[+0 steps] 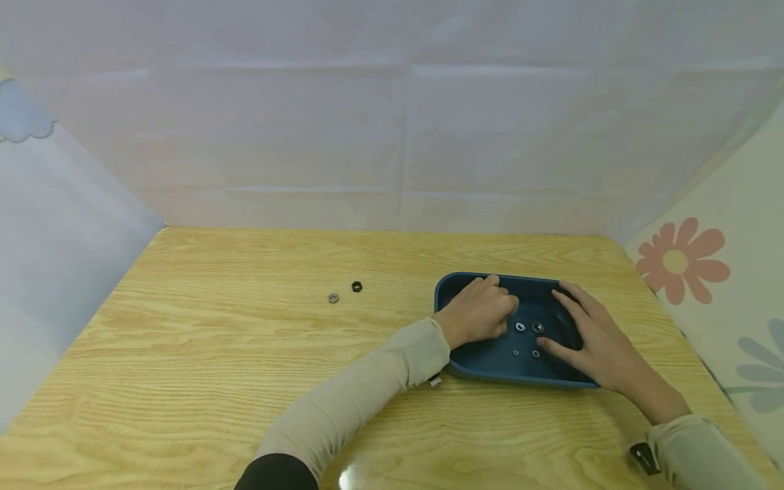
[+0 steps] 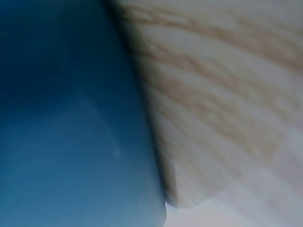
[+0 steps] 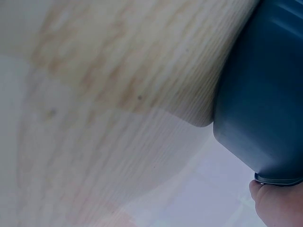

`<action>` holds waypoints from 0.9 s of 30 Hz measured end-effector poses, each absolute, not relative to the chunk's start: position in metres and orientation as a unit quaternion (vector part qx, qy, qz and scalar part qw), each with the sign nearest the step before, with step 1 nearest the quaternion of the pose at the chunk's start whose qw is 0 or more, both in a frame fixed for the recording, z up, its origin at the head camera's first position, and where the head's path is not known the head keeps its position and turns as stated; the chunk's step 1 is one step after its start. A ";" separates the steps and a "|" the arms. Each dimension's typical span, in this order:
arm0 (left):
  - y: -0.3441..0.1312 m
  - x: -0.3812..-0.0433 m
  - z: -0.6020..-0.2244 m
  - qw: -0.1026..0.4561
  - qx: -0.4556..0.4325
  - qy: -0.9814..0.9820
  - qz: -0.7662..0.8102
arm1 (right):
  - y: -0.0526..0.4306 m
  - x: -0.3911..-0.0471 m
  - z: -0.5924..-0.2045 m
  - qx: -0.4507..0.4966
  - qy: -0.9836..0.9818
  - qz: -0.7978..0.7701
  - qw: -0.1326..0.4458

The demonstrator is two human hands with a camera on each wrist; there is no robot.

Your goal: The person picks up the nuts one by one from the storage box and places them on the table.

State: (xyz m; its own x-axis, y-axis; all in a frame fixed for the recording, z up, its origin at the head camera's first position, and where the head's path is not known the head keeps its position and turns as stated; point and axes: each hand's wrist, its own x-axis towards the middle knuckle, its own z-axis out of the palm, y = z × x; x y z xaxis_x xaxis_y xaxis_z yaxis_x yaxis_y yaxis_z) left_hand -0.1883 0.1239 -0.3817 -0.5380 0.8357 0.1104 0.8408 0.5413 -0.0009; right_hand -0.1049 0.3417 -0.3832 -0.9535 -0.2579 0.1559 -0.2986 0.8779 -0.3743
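While the left hand (image 1: 480, 309) is inside the left part of the dark blue tray (image 1: 490, 361), its fingers are curled, and I cannot tell if they hold something. The right hand (image 1: 600, 344) is at the right end of this tray, with thumb and fingers spread wide. Four small metal rings (image 1: 520, 327) lie on the tray's floor between both hands. On the wooden table (image 1: 214, 354), left of the tray, a black hex nut (image 1: 357, 286) lies near a silver nut (image 1: 333, 298).
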 end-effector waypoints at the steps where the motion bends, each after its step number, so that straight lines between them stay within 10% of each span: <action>1: 0.124 -0.188 -0.382 0.049 -0.477 -0.877 -0.029 | 0.342 -0.105 -0.383 0.143 -0.968 0.201 0.051; 27: 0.112 -0.183 -0.372 0.040 -0.486 -0.870 -0.071 | 0.341 -0.103 -0.381 0.142 -0.970 0.192 0.054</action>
State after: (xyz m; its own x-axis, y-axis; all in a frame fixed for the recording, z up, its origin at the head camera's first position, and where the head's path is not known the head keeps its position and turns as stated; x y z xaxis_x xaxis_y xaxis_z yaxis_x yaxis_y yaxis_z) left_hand -0.1825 0.1117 -0.3717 -0.5239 0.8402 0.1395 0.8518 0.5170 0.0852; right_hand -0.1029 0.3412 -0.3809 -0.9536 -0.2551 0.1599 -0.2967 0.8861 -0.3562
